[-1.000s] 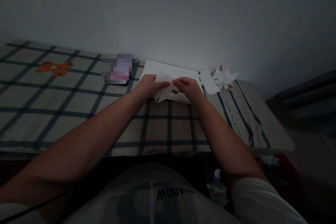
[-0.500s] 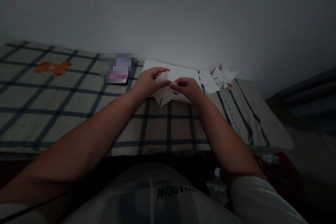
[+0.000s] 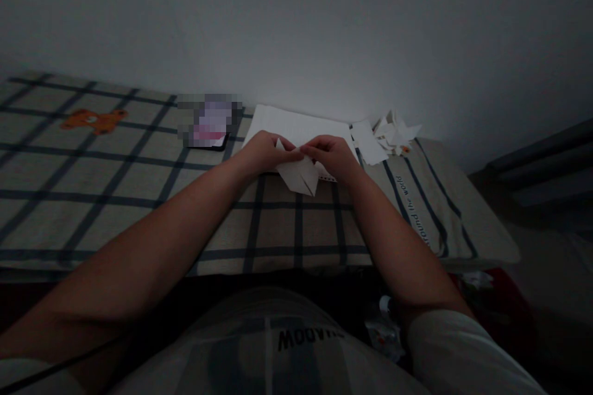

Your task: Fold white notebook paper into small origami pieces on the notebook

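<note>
Between the fingertips: white, thin, angular folded paper piece; its lower point hangs on the near side of the fingers.
Left hand: grasping the paper's upper left part, thumb on the near face.
Right hand: thumb and index finger pinched at the paper's upper edge, just beside the left thumb.
Tear hazard: the pinched edge looks weakest; probable cause, the hands pulling against each other on thin sheet.
Crease hazard: a skewed fold may set; probable causes, layers slipping beneath the thumbs, the unsupported lower point, dim light.
Spill hazard: the jumbled heap of white folded paper, right of the right fingers, could scatter if the right hand swung outward.
Backing: flat white paper pad, beneath and beyond the fingers.
Red rounded container: well below and right of the right fingers; pale crumpled matter inside, too dark to identify.
Clear plastic vessel with white cap: below the right fingers, beneath the right forearm; bottle or pouch, contents cannot be told.
</note>
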`<state>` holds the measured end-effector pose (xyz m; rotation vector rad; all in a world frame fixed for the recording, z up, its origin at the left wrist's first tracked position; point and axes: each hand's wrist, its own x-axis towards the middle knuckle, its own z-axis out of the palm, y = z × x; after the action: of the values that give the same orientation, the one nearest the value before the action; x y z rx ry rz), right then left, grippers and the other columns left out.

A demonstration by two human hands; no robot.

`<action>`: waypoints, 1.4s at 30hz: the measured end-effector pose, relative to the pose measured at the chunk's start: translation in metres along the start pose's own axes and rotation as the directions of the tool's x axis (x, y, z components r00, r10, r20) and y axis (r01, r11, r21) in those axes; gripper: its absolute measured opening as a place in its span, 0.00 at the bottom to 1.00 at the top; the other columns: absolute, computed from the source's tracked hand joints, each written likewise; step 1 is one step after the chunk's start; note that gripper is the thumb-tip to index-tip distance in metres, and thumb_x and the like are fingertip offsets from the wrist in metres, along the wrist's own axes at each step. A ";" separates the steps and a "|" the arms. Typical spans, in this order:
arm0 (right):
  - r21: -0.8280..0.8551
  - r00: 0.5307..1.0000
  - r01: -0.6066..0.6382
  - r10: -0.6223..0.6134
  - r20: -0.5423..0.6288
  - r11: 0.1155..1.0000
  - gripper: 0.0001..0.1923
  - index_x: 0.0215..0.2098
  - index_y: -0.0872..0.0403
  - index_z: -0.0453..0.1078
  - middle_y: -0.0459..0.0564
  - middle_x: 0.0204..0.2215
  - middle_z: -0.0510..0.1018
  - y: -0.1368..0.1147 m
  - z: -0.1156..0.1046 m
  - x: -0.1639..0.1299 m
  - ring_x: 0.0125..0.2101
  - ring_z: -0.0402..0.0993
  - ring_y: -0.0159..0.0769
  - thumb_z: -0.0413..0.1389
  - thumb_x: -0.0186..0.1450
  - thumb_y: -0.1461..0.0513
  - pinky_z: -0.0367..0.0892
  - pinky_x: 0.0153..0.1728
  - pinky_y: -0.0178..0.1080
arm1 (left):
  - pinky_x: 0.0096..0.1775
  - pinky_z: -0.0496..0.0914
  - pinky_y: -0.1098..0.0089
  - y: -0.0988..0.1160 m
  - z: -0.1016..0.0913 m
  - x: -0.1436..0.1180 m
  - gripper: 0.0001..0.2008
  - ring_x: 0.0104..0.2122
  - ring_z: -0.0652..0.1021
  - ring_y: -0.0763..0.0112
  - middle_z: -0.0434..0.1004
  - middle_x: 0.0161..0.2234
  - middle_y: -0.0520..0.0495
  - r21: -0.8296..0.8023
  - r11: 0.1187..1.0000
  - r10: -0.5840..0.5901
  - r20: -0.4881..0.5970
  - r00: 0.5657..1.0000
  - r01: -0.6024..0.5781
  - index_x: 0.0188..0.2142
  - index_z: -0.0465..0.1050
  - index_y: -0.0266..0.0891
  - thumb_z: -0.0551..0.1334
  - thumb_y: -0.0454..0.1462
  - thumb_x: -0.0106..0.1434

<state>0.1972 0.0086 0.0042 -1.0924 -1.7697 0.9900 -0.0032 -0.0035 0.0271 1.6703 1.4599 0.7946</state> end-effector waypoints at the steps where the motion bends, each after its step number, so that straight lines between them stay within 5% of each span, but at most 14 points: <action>1: -0.003 1.000 -0.007 0.007 -0.005 1.000 0.10 0.30 0.52 0.78 0.44 0.23 0.78 -0.001 0.000 0.000 0.27 0.70 0.33 0.67 0.60 0.54 0.65 0.32 0.39 | 0.27 0.60 0.69 0.000 0.000 0.000 0.12 0.23 0.71 0.71 0.73 0.19 0.52 0.024 0.999 0.023 0.002 1.000 -0.023 0.28 0.83 0.39 0.76 0.46 0.51; 5: -0.013 0.999 -0.032 0.032 0.031 0.999 0.08 0.31 0.51 0.77 0.44 0.26 0.79 -0.002 0.001 0.000 0.27 0.70 0.32 0.66 0.61 0.55 0.66 0.33 0.39 | 0.29 0.59 0.68 -0.005 0.001 0.000 0.11 0.24 0.71 0.70 0.75 0.20 0.50 0.067 0.990 0.124 0.014 0.992 -0.125 0.29 0.84 0.40 0.74 0.46 0.54; 12: -0.131 0.998 0.038 -0.032 0.053 0.991 0.10 0.29 0.52 0.77 0.44 0.22 0.76 -0.003 -0.002 0.000 0.27 0.68 0.32 0.61 0.64 0.56 0.61 0.32 0.39 | 0.33 0.63 0.68 -0.007 0.003 0.001 0.08 0.27 0.73 0.71 0.79 0.24 0.51 0.043 0.988 0.146 0.058 0.988 -0.149 0.28 0.84 0.41 0.75 0.43 0.52; 25: -0.147 1.000 -0.015 0.012 -0.021 0.989 0.13 0.23 0.51 0.74 0.44 0.21 0.73 -0.003 0.000 0.000 0.27 0.66 0.33 0.61 0.63 0.54 0.61 0.31 0.40 | 0.34 0.63 0.68 -0.013 0.006 0.003 0.11 0.27 0.71 0.71 0.78 0.24 0.52 -0.013 0.982 0.187 0.098 0.977 -0.186 0.28 0.84 0.41 0.73 0.46 0.52; 33: -0.003 0.998 -0.058 0.058 -0.024 0.998 0.11 0.32 0.50 0.79 0.44 0.24 0.77 0.004 -0.002 0.003 0.28 0.69 0.33 0.65 0.61 0.52 0.65 0.32 0.39 | 0.33 0.64 0.69 -0.006 0.000 0.006 0.10 0.26 0.71 0.71 0.75 0.22 0.52 -0.016 0.995 0.099 -0.016 0.995 -0.099 0.26 0.80 0.39 0.73 0.43 0.53; 42: -0.050 0.996 -0.066 0.062 -0.069 0.997 0.10 0.32 0.51 0.80 0.45 0.25 0.79 0.001 -0.003 0.002 0.28 0.68 0.33 0.67 0.59 0.53 0.62 0.31 0.39 | 0.27 0.59 0.71 -0.009 0.004 0.003 0.09 0.22 0.67 0.75 0.72 0.19 0.56 -0.086 0.995 0.065 0.100 0.993 -0.057 0.23 0.76 0.41 0.74 0.39 0.49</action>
<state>0.1994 0.0111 0.0044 -1.2082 -1.7236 0.9391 -0.0042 -0.0010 0.0178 1.6751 1.2936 0.7799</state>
